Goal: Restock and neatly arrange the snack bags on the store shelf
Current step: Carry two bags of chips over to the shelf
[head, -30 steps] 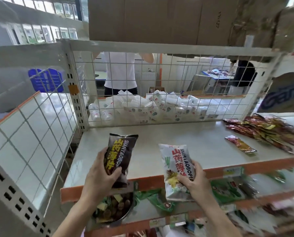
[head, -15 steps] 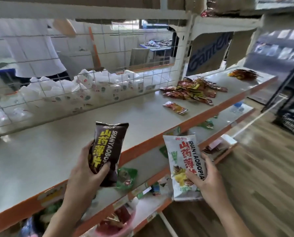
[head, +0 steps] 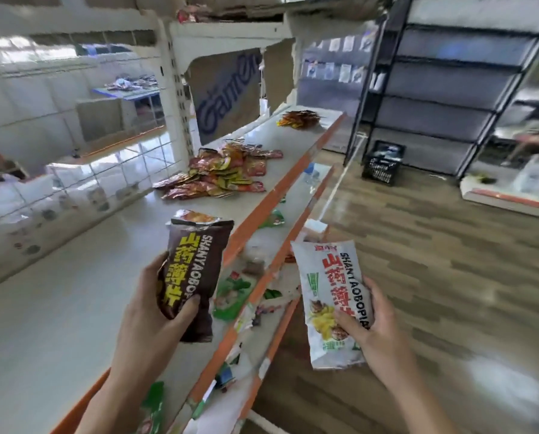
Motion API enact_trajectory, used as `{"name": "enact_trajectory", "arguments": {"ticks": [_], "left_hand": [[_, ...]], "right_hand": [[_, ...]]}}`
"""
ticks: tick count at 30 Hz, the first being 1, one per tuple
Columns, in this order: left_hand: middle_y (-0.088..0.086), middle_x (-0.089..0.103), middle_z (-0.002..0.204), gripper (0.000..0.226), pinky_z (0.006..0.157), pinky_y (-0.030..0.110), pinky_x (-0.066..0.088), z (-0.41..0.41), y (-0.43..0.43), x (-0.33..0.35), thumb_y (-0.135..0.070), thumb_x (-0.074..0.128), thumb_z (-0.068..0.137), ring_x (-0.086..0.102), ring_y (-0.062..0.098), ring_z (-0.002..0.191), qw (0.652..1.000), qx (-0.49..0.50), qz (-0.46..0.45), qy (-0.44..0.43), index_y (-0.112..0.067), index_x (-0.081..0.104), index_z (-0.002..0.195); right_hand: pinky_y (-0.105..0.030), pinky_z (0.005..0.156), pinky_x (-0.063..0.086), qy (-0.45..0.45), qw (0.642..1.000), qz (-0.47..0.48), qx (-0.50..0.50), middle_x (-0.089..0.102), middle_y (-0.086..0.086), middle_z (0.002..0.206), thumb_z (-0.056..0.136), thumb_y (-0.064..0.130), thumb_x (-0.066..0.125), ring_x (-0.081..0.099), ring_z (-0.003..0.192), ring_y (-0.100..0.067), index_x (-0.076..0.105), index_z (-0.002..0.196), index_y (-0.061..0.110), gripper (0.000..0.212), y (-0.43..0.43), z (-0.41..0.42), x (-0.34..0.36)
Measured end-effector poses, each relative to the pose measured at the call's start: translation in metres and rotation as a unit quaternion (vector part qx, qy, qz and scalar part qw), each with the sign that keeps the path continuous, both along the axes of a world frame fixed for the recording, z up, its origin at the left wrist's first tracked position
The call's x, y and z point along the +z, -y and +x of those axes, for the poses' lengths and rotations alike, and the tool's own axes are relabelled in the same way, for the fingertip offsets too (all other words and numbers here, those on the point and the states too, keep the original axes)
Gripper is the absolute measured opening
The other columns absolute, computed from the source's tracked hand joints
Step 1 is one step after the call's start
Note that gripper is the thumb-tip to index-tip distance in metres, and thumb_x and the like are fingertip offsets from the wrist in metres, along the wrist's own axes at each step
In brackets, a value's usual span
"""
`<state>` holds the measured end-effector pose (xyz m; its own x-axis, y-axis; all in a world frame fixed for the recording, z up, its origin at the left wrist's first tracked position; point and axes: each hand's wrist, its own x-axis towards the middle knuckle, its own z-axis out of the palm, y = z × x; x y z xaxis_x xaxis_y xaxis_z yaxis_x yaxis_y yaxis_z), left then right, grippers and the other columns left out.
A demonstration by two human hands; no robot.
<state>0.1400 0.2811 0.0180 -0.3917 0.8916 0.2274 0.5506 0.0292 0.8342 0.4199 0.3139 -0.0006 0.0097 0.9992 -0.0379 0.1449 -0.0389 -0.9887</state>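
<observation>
Shelf (head: 83,296) beside wood-plank floor (head: 450,277)

Two slender arms show at the near edge. The left hand (head: 149,308) and left forearm (head: 118,393) are bare, the skin smooth and the wrist narrow. The right hand (head: 381,333) and right forearm (head: 418,402) are bare likewise. The left thumb (head: 186,308) has a short, plain nail. Finer marks are lost in blur.

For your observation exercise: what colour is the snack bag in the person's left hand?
Dark brown bag with yellow and white lettering, gripped by the left hand; the head view shows it.
</observation>
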Motion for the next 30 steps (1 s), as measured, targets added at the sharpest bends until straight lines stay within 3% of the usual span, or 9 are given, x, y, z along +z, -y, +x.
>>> {"name": "enact_trajectory", "arguments": {"ticks": [4,8,13,18,22,25,30], "left_hand": [[-0.002,0.06,0.109,0.07,0.061,0.027,0.046,0.011,-0.047,0.001,-0.016,0.072,0.077,0.062,0.013,0.084,0.996,-0.092,0.002,0.006,-0.037,0.035,0.133],[-0.001,0.058,0.107,0.072,0.066,0.036,0.048,0.032,-0.081,0.003,-0.02,0.071,0.078,0.061,0.022,0.087,0.982,-0.188,-0.012,0.005,-0.039,0.032,0.135],[-0.002,0.055,0.104,0.071,0.064,0.035,0.042,0.088,-0.109,0.0,-0.02,0.07,0.079,0.056,0.023,0.088,0.953,-0.302,-0.017,0.006,-0.033,0.032,0.137],[-0.002,0.058,0.118,0.075,0.078,0.041,0.045,0.149,-0.132,-0.011,-0.022,0.072,0.077,0.058,0.026,0.102,0.922,-0.387,-0.028,0.006,-0.036,0.032,0.138],[-0.006,0.053,0.114,0.074,0.078,0.036,0.041,0.209,-0.149,-0.008,-0.026,0.075,0.074,0.055,0.021,0.099,0.902,-0.431,-0.017,0.013,-0.029,0.036,0.137],[-0.007,0.056,0.11,0.075,0.082,0.04,0.045,0.262,-0.166,-0.004,-0.044,0.064,0.065,0.056,0.02,0.099,0.887,-0.461,0.001,0.007,-0.034,0.036,0.133],[-0.012,0.052,0.101,0.072,0.076,0.032,0.036,0.333,-0.182,0.001,-0.034,0.068,0.067,0.052,0.018,0.095,0.872,-0.488,0.038,-0.011,-0.027,0.039,0.133]], "right_hand": [[-0.018,0.061,0.053,-0.005,0.996,0.021,-0.088,0.064,0.016,0.099,0.077,0.01,0.069,0.066,0.082,0.001,0.046,0.109,0.034,0.046,0.007,0.011,0.003],[-0.021,0.061,0.054,-0.018,0.986,0.011,-0.165,0.066,0.009,0.104,0.076,0.016,0.069,0.068,0.084,-0.006,0.046,0.113,0.031,0.046,0.022,0.015,0.007],[-0.028,0.068,0.057,-0.022,0.963,0.001,-0.268,0.064,0.002,0.113,0.079,0.009,0.068,0.068,0.091,-0.011,0.042,0.124,0.025,0.054,0.047,0.038,0.003],[-0.023,0.062,0.055,0.032,0.925,0.022,-0.378,0.068,0.013,0.097,0.077,0.01,0.072,0.068,0.083,-0.007,0.046,0.115,0.035,0.052,0.067,0.078,0.005],[-0.024,0.061,0.056,0.045,0.901,0.033,-0.43,0.068,0.013,0.092,0.076,0.013,0.073,0.068,0.082,-0.007,0.047,0.112,0.036,0.051,0.073,0.121,0.007],[-0.019,0.058,0.053,0.043,0.881,0.039,-0.469,0.066,0.011,0.094,0.076,0.012,0.073,0.066,0.08,-0.002,0.046,0.114,0.033,0.052,0.071,0.161,0.008],[-0.016,0.058,0.052,0.057,0.869,0.039,-0.49,0.062,0.01,0.101,0.076,0.015,0.073,0.064,0.082,0.003,0.042,0.119,0.03,0.055,0.06,0.219,0.01]]}}
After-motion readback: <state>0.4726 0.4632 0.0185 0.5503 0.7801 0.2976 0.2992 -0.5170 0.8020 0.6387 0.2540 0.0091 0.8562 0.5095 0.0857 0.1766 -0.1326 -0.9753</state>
